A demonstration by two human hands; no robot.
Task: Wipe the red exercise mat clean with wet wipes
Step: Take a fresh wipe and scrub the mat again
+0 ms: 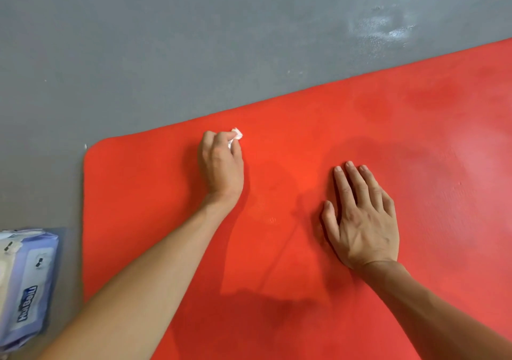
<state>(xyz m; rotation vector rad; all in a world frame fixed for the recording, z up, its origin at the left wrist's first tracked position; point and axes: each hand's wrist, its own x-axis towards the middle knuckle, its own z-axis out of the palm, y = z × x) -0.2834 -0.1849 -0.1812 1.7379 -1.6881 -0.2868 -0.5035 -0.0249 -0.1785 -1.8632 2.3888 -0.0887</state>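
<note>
The red exercise mat (360,126) lies flat on the floor and fills the middle and right of the view. My left hand (220,164) grips a small bunched white wet wipe (237,134) and holds it down on the mat near the far edge, towards the mat's left end. Only a corner of the wipe shows past the fingers. My right hand (361,217) rests flat on the mat with straight, spread fingers, to the right of and nearer than the left hand. Darker damp-looking patches show on the mat.
A blue and white pack of wet wipes (26,284) lies on the grey floor (166,40) at the lower left, just off the mat's left edge. The floor runs beyond the mat's far edge, with a shiny patch at the upper right.
</note>
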